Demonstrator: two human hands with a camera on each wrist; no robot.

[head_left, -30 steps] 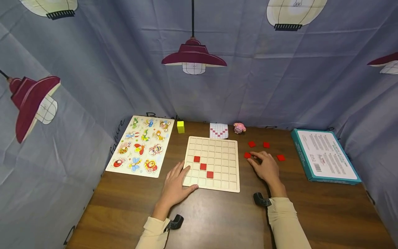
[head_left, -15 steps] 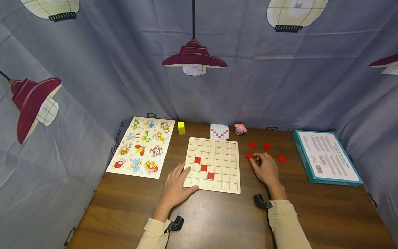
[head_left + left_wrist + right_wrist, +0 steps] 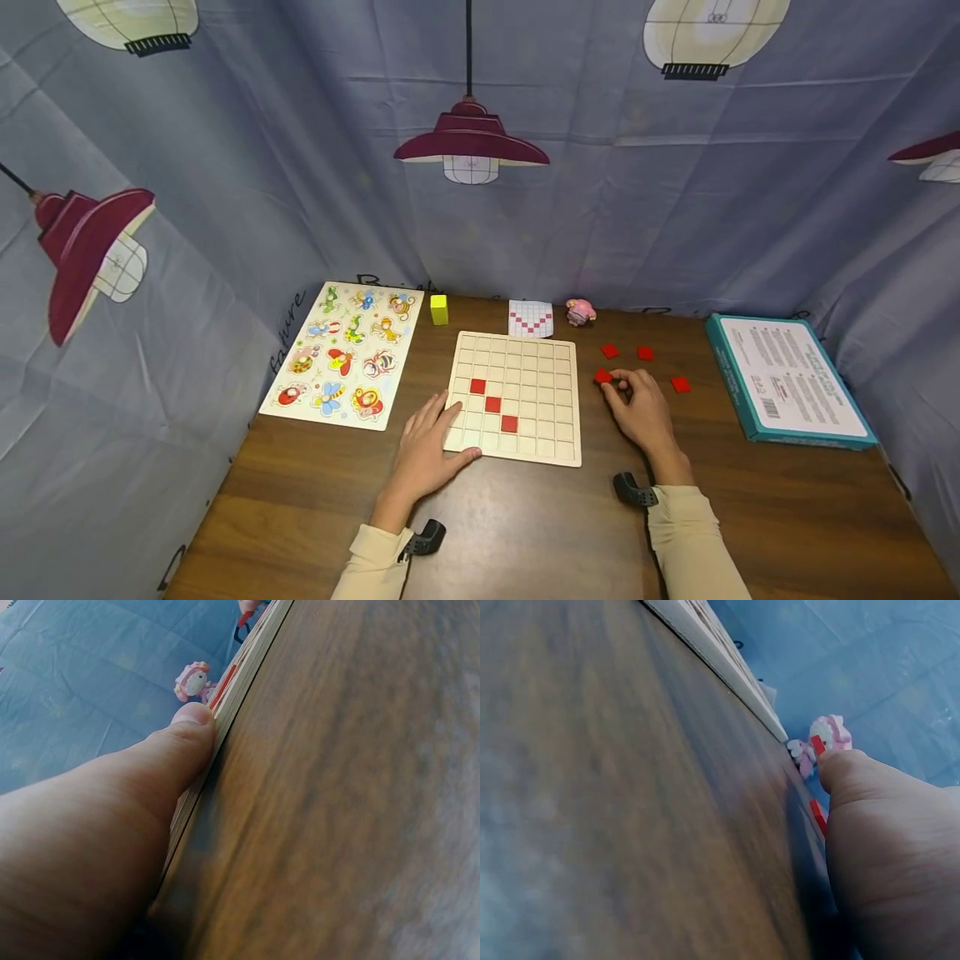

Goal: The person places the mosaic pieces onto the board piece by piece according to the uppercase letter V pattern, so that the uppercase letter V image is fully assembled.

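Observation:
A wooden grid board lies on the table with three red square tiles on it in a diagonal. My left hand rests at its lower left corner, fingers spread along the left side and thumb at the front edge; the left wrist view shows that thumb against the board's side. To the right of the board, my right hand pinches a red tile between thumb and fingertips. In the right wrist view this tile sticks out past the thumb, raised off the tabletop.
Three loose red tiles lie around the right hand, one of them a red tile on its right. Behind the board are a pattern card, a pink figurine and a yellow block. An insect puzzle board lies left, a teal box right.
The right hand has taken up the red tile nearest the board and shifted it slightly to the right. The left hand stays at the board's corner. The head view has tilted a little.

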